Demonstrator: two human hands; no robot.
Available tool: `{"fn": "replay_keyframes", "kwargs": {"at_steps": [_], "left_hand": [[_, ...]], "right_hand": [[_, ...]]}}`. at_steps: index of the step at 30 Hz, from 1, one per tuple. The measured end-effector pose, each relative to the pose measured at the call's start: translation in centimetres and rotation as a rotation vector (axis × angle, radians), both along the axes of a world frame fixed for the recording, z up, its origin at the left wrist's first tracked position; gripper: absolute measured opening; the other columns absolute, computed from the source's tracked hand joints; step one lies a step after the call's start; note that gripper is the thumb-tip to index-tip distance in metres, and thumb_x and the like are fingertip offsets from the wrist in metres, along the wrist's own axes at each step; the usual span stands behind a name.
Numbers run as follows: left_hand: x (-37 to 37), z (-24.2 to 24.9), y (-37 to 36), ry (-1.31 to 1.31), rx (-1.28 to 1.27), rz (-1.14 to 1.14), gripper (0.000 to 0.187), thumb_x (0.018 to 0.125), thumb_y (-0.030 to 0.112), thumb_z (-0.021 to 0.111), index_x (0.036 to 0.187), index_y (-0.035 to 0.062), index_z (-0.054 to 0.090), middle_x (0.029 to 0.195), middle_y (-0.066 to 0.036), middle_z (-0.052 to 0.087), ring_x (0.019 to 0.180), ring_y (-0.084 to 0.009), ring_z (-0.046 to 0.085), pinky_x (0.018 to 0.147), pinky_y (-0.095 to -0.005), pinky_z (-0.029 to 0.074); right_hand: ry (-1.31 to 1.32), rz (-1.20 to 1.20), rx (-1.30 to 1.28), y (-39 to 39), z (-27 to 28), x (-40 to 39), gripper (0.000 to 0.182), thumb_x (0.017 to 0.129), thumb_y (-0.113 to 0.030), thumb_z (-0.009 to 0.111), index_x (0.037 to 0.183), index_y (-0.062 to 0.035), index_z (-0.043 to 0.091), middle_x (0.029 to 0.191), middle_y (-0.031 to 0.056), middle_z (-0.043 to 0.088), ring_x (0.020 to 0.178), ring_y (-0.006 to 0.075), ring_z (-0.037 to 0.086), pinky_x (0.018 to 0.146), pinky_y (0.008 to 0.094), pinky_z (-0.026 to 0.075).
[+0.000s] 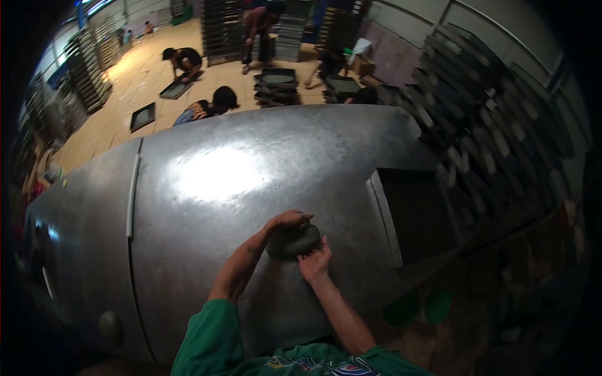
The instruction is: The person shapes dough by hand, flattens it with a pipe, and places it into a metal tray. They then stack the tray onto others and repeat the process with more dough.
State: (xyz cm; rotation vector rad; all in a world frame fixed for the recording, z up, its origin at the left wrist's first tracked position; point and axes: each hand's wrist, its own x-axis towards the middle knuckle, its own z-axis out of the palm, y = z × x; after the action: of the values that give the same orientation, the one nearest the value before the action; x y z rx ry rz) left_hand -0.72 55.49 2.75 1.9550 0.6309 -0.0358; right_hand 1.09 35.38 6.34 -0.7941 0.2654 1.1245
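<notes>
A dark grey-green rounded lump (293, 243) rests on the shiny metal table (301, 163) in front of me. Over its upper left edge lies my left hand (291, 219), its fingers curved along the top. My right hand (316, 260) touches the lump's lower right side, palm partly turned up, with thumb and fingers apart around the edge. The lump sits between both hands. A smaller rounded grey lump (111, 327) is at the table's lower left.
A dark tray (384, 219) with a raised light edge lies on the right. A seam with a grey strip (133, 194) crosses the table's left part. Stacked trays (501, 119) stand right. Several people crouch or stand beyond the table, near floor trays (143, 117).
</notes>
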Motion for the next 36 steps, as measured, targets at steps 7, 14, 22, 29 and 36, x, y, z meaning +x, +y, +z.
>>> {"fn": "replay_keyframes", "kwargs": {"at_steps": [7,14,22,29,36], "left_hand": [[-2.2,-1.2,1.6,-0.177,-0.242,0.041,0.058,0.097,0.048,0.045,0.125,-0.0011,0.057,0.121,-0.016,0.061,0.114,-0.0255,0.056,0.098,-0.0348,0.042],[-7.3,0.9,0.6,-0.194,-0.033,0.442,0.063,0.098,0.049,0.037,0.134,-0.0016,0.046,0.134,-0.022,0.049,0.126,-0.0315,0.046,0.106,-0.0367,0.034],[-6.2,1.6,-10.5,-0.032,0.567,0.344,0.068,0.100,0.042,0.031,0.147,-0.0045,0.015,0.154,-0.023,0.015,0.144,-0.0339,0.012,0.116,-0.0464,0.008],[-5.9,0.5,-12.5,0.169,0.803,0.362,0.074,0.097,0.049,0.032,0.148,-0.0028,0.016,0.155,-0.018,0.017,0.146,-0.0278,0.009,0.117,-0.0476,0.000],[-7.4,0.8,-9.8,0.203,0.703,0.189,0.077,0.095,0.056,0.029,0.149,0.0026,0.015,0.157,-0.016,0.013,0.146,-0.0259,0.007,0.117,-0.0488,0.000]], "right_hand": [[-0.082,-0.076,-0.270,-1.8,-1.1,1.3,0.076,0.081,-0.053,0.064,0.126,0.0026,0.040,0.133,0.0180,0.039,0.125,0.0272,0.036,0.106,0.0418,0.030],[-1.394,0.418,-0.695,0.1,-1.3,7.1,0.064,0.095,-0.041,0.047,0.137,0.0064,0.036,0.139,0.0235,0.039,0.132,0.0330,0.036,0.110,0.0418,0.028],[-2.537,1.057,0.172,4.4,-1.2,7.7,0.066,0.091,-0.033,0.043,0.143,0.0059,0.028,0.149,0.0257,0.025,0.142,0.0358,0.019,0.117,0.0447,0.013],[-2.667,1.402,0.166,6.1,-2.9,8.5,0.071,0.089,-0.031,0.036,0.148,0.0031,0.015,0.155,0.0220,0.010,0.146,0.0327,0.003,0.117,0.0484,-0.001],[-2.444,1.530,0.292,7.6,-2.3,10.4,0.067,0.096,-0.037,0.030,0.147,0.0041,0.015,0.155,0.0230,0.011,0.146,0.0311,0.002,0.117,0.0473,-0.001]]}}
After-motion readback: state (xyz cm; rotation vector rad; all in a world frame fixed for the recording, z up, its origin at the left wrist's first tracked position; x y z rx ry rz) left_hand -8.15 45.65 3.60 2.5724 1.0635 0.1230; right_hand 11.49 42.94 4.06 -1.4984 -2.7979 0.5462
